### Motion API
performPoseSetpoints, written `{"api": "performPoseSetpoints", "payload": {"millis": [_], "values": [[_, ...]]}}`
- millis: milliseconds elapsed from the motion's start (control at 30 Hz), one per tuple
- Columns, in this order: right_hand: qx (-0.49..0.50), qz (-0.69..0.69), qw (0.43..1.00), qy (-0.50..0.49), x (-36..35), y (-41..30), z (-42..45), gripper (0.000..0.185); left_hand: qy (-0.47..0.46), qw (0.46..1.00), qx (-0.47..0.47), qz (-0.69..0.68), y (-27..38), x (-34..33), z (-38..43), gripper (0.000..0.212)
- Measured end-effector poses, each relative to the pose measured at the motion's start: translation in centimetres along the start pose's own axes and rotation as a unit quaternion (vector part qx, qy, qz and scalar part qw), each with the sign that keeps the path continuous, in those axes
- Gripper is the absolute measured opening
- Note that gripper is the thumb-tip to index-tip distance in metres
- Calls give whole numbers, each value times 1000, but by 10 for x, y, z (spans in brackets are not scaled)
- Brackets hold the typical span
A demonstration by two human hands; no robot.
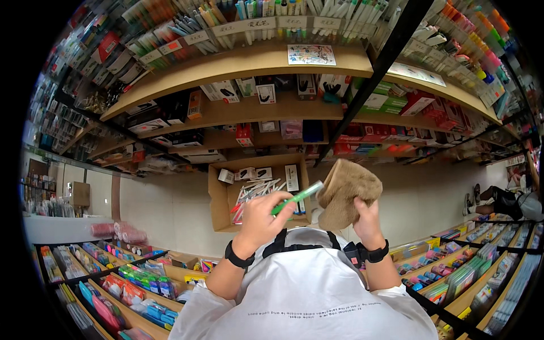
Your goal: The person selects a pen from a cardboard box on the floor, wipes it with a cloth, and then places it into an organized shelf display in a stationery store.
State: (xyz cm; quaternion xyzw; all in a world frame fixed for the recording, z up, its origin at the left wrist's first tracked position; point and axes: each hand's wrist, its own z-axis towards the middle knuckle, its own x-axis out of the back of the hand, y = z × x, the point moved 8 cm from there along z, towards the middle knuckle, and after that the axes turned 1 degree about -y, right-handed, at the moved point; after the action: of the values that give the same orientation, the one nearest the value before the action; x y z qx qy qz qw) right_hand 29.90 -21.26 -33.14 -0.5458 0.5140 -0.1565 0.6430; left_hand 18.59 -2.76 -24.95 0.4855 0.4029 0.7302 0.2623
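My left hand (264, 214) grips a green pen (297, 197) with a clear end, which points up and to the right. In my right hand (366, 219) is a folded brown plush cloth (350, 191), its near part hanging down. The pen's clear end is close to the cloth's left edge; whether they touch I cannot tell. Below and beyond my left hand stands an open cardboard box (219, 195) with many white pens (259, 189), some red-ended ones and several small cartons (263, 173).
Wooden shelves (238, 68) ahead carry racks of pens (259, 25) and boxed goods (221, 91). Compartmented display shelves with stationery (144, 280) flank me on both sides. A person (505, 202) is at the far right. Pink wrapped rolls (127, 233) lie at left.
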Motion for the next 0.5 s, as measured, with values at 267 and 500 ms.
{"api": "performPoseSetpoints", "payload": {"millis": [267, 500], "values": [[-136, 96, 986, -12, 10, 25, 18, 69, 56, 998, 22, -31, 5, -24, 3, 16], [-183, 164, 956, -161, -37, 39, 16, 96, 58, 996, 40, 47, 13, -37, 4, 14]]}}
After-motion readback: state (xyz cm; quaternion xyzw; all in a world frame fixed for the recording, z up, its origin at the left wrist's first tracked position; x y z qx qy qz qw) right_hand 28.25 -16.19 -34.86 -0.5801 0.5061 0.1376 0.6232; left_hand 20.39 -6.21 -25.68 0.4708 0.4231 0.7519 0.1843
